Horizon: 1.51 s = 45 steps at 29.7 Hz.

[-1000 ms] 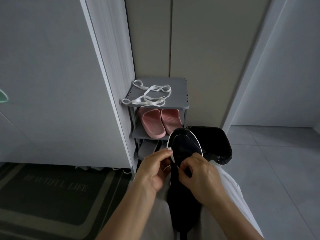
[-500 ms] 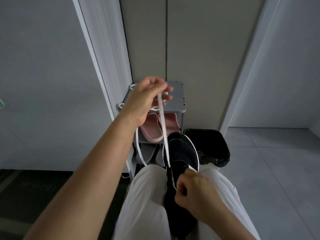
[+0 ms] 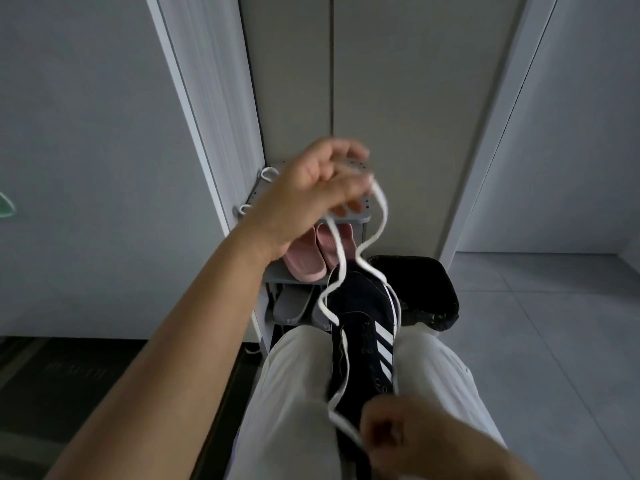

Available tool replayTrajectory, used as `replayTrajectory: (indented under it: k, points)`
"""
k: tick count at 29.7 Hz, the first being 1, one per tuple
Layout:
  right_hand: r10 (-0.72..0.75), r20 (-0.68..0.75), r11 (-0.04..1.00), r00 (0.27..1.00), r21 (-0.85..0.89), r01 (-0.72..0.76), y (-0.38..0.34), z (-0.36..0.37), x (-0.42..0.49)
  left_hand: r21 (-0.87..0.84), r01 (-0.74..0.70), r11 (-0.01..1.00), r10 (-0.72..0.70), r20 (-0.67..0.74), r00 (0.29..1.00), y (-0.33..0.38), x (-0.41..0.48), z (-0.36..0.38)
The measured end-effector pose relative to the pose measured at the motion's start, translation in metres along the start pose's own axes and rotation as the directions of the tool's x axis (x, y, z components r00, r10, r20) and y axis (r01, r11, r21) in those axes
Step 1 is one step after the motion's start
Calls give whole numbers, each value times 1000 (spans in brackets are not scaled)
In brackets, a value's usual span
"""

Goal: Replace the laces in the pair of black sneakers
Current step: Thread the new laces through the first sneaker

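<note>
I see the left hand [image 3: 311,188] held up high, its blurry fingers [image 3: 341,211] curled round the white lace [image 3: 341,268], which hangs down from them in wavy loops to the black sneaker [image 3: 363,306]. The sneaker lies between the knees [image 3: 294,393], toe pointing away. The lace runs down its side into the curled fingers of the right hand [image 3: 408,441], low by the near end.

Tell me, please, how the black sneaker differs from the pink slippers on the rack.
The black sneaker is dark with white side stripes; the pink slippers are plain pink. The sneaker lies between the person's legs, a white lace trailing over it; the slippers sit side by side on a rack shelf. Both are footwear.
</note>
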State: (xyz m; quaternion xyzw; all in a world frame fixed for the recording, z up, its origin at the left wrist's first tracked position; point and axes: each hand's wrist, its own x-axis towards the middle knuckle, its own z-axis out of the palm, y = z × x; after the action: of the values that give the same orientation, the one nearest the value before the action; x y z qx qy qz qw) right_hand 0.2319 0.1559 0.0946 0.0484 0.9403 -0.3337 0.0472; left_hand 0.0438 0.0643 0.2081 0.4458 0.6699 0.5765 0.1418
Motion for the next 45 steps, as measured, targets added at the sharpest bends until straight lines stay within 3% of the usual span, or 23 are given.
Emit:
replayTrajectory:
  k: [1, 2, 3, 4, 6, 8, 10, 12, 14, 17, 20, 22, 23, 24, 26, 28, 31, 35, 37, 39, 42, 44, 45]
  points:
    - [15, 66, 996, 998, 87, -20, 7, -4, 4, 254, 52, 966, -35, -70, 997, -17, -6, -1]
    - [-11, 119, 973, 993, 228, -17, 12, -11, 8, 513, 54, 857, 6, -115, 993, -35, -17, -1]
    - [-30, 101, 931, 994, 366, -9, 19, -18, 11, 645, 13, 764, 69, -102, 992, -51, -29, 3]
    - [-33, 49, 880, 998, 475, 6, 24, -24, 16, 640, -62, 766, 112, -38, 993, -63, -43, 8]
    - [-95, -38, 785, 995, 611, 98, 29, -33, 23, 351, -73, 933, 19, 155, 988, -71, -75, 29]
    - [-152, -60, 710, 986, 688, 152, 27, -40, 31, 182, 82, 980, -130, 266, 955, -73, -97, 50]
    - [-158, -42, 715, 987, 684, 143, 24, -46, 39, 122, 155, 980, -169, 117, 979, -76, -103, 58]
    - [-88, -80, 729, 993, 674, 118, 27, -49, 48, -141, 244, 959, -255, -62, 965, -76, -102, 50]
    - [81, -224, 744, 971, 662, 91, 35, -46, 60, -416, 266, 870, -371, -193, 908, -77, -103, 30]
    - [390, -442, 680, 808, 730, 71, 56, -40, 72, -621, 321, 715, -577, -266, 772, -88, -118, 5]
    - [533, -507, 614, 678, 782, 103, 69, -29, 78, -813, 383, 438, -727, -71, 683, -93, -140, 13]
    - [550, -530, 610, 645, 783, 124, 68, -14, 84, -856, 434, 280, -750, 87, 655, -91, -152, 31]
    - [533, -537, 620, 654, 774, 130, 65, -5, 87, -835, 478, 271, -756, 123, 642, -92, -157, 40]
    - [505, -538, 636, 675, 761, 131, 61, 2, 89, -785, 528, 324, -764, 113, 635, -93, -160, 46]
    - [440, -541, 675, 717, 725, 134, 53, 11, 92, -574, 586, 572, -743, -61, 666, -99, -159, 53]
    - [371, -559, 727, 741, 672, 143, 50, 11, 94, -185, 543, 819, -573, -281, 770, -108, -151, 55]
    - [305, -569, 763, 764, 626, 162, 51, 4, 97, 293, 473, 831, -377, -330, 866, -109, -128, 64]
    - [253, -555, 785, 792, 597, 168, 50, -5, 98, 509, 350, 786, -274, -221, 936, -109, -118, 70]
    - [224, -567, 819, 793, 551, 162, 49, -10, 99, 389, 269, 881, -259, -79, 963, -98, -123, 63]
    - [199, -586, 848, 786, 505, 161, 48, -13, 99, 129, 206, 970, -224, 147, 963, -77, -134, 54]
    - [198, -630, 876, 751, 457, 153, 47, -17, 98, -190, 257, 948, -163, 404, 900, -64, -161, 26]
    - [227, -656, 865, 720, 476, 160, 49, -22, 96, -336, 381, 861, -328, 206, 922, -75, -175, -1]
    - [245, -652, 837, 718, 516, 183, 48, -26, 95, -294, 427, 855, -442, 20, 897, -90, -180, -16]
